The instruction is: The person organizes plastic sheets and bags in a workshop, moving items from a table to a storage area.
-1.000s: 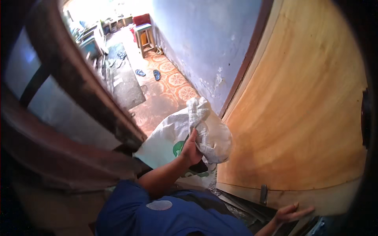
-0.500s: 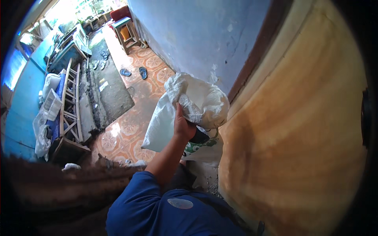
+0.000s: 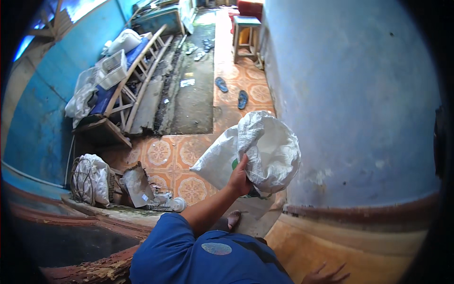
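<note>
My left hand [image 3: 242, 179] grips the side of a white woven sack [image 3: 279, 163], its thumb lying over the fabric. The sack's mouth is rolled back and gapes upward, while its loose body hangs off to the left. A bit of green print shows beside the thumb. At the lower right edge, my right hand [image 3: 326, 275] is partly in view with its fingers spread, holding nothing, over a yellow-orange surface [image 3: 302, 251].
A blue wall [image 3: 354, 104] rises on the right. Two dark sandals [image 3: 242, 99] lie on patterned orange tiles [image 3: 190, 189]. Leftward are a wooden ladder [image 3: 137, 80], a white plastic basket [image 3: 112, 70] and a stuffed white bag [image 3: 94, 177]. A stool [image 3: 247, 21] stands farther back.
My view has swung right, showing more blue wall and the clutter at lower left. My left hand still holds the sack. My right hand has come into view at the lower right.
</note>
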{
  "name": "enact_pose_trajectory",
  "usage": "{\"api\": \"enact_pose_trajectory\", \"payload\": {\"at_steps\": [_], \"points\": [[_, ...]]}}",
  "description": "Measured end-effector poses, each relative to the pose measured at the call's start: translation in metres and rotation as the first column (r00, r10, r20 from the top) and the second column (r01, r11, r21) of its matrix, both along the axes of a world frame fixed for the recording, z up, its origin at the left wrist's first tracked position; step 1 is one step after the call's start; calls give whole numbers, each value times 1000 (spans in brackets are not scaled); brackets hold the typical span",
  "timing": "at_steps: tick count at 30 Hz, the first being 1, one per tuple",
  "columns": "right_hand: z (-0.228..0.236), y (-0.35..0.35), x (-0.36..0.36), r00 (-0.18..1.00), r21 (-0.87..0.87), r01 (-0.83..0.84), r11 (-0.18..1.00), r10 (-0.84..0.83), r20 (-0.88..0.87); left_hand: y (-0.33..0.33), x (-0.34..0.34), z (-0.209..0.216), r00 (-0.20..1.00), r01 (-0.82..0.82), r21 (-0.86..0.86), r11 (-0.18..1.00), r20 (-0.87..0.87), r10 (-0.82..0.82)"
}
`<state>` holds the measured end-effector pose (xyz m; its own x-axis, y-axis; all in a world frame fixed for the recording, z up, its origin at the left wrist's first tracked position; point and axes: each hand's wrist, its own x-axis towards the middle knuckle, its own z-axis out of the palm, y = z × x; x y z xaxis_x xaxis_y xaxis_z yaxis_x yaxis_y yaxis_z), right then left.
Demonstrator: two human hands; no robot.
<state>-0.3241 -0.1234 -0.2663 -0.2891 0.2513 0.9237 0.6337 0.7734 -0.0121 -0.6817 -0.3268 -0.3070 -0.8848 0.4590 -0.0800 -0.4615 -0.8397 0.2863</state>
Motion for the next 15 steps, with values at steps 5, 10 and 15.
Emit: {"api": "enact_pose_trajectory", "payload": {"at_steps": [5,10,15], "points": [[59,83,-149,971,-55,-79,995,89,221,-18,-74,59,978,-207,-11,978,35,207],[9,134,-256,904,-408,-273,871,377,199,-47,-119,55,907,-422,-67,904,-24,421],[-33,176,-363,828,-649,-285,705,522,203,-81,-147,73,817,-576,-80,814,-37,575]]}}
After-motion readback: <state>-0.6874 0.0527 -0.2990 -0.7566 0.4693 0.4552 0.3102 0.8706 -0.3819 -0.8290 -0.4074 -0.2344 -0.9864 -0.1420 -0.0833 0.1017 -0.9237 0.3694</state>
